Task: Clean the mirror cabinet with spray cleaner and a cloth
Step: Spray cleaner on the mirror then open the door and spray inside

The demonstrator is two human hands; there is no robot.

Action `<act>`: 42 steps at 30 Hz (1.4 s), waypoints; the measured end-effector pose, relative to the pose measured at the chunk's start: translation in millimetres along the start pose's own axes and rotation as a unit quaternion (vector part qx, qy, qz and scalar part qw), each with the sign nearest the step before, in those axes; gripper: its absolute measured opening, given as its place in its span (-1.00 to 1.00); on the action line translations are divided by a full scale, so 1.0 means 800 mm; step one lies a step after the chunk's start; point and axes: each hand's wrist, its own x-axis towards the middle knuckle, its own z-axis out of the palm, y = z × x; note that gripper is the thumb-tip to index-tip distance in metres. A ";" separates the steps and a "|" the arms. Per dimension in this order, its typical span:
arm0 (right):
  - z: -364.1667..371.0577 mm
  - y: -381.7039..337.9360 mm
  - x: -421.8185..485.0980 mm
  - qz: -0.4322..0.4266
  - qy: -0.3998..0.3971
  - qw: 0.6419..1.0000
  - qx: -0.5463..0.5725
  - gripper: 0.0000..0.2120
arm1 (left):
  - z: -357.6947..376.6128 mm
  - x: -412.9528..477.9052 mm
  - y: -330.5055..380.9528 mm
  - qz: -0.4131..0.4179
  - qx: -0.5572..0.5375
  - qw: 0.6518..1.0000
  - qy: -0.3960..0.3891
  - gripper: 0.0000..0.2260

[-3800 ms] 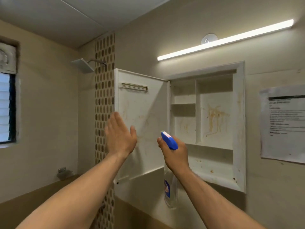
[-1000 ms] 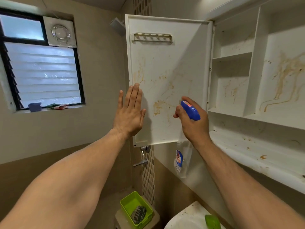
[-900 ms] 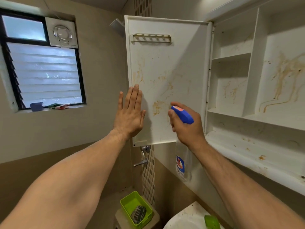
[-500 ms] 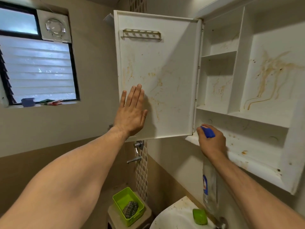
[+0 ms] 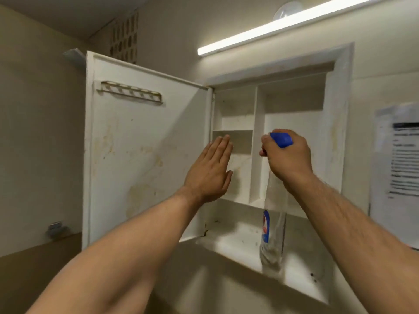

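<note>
**Spray bottle raised before the open mirror cabinet**

The spray bottle [image 5: 273, 223] was gripped by the right hand [image 5: 286, 157], whose fingers were curled round the neck just under the blue head. The clear body hung straight down below the fist, in front of the cabinet's bottom shelf. The left hand [image 5: 209, 172] was held flat just left of the right hand, fingers straight and pressed together, with nothing held and the palm turned toward the mirror cabinet [image 5: 340, 105]. Whether its fingertips touched the cabinet could not be told. Behind the two hands the white compartments were seen open. The door [image 5: 136, 159] was swung wide to the left of the left hand, its inner face marked with yellowish-brown stains. A slotted rack [image 5: 130, 91] was fixed near the door's top, well above that hand. A lit light tube [image 5: 272, 27] was mounted above both hands, and a printed paper notice [image 5: 401, 168] was stuck to the wall to the right of the right hand.
</note>
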 end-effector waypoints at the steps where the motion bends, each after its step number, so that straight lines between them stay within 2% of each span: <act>1: -0.007 -0.011 0.008 -0.005 0.005 1.000 -0.018 -0.88 | 0.001 0.015 0.007 0.009 -0.011 1.000 0.014 -0.33; 4: -0.026 -0.038 0.027 -0.019 0.026 0.997 -0.069 -0.92 | 0.005 0.051 0.028 0.020 -0.057 0.997 0.052 -0.32; 10: -0.051 -0.113 0.063 -0.096 0.089 0.976 -0.172 -0.84 | -0.006 0.100 0.065 0.040 -0.155 0.982 0.099 -0.30; 13: -0.035 -0.152 0.081 -0.113 0.073 0.974 -0.183 -0.81 | -0.018 0.120 0.068 0.022 -0.203 0.973 0.106 -0.30; 15: -0.010 -0.170 0.088 -0.138 0.047 0.968 -0.204 -0.89 | -0.023 0.130 0.059 0.001 -0.222 0.968 0.116 -0.30; 19: 0.042 -0.188 0.090 -0.184 0.003 0.945 -0.271 -0.85 | -0.033 0.142 0.028 -0.019 -0.223 0.965 0.135 -0.31; 21: 0.052 -0.189 0.090 -0.175 -0.008 0.943 -0.281 -0.92 | -0.038 0.145 0.015 -0.021 -0.221 0.965 0.138 -0.32; 23: 0.050 -0.187 0.090 -0.158 -0.005 0.935 -0.316 -0.82 | -0.043 0.147 0.007 -0.017 -0.217 0.966 0.137 -0.33; 25: 0.036 -0.186 0.090 -0.156 0.032 0.924 -0.346 -0.79 | -0.048 0.146 0.003 -0.010 -0.222 0.967 0.127 -0.33; 31: -0.035 -0.202 0.091 -0.113 0.136 0.922 -0.343 -0.76 | -0.059 0.146 0.024 0.010 -0.226 0.966 0.124 -0.32; 36: -0.099 -0.199 0.068 -0.115 0.148 0.900 -0.394 -0.88 | -0.065 0.144 0.055 0.021 -0.243 0.962 0.123 -0.33; 39: -0.120 -0.185 0.048 -0.113 0.148 0.905 -0.382 -0.89 | -0.066 0.142 0.075 0.022 -0.256 0.958 0.128 -0.32; 42: -0.130 -0.160 0.025 -0.101 0.152 0.918 -0.352 -0.81 | -0.059 0.131 0.094 0.037 -0.242 0.962 0.118 -0.32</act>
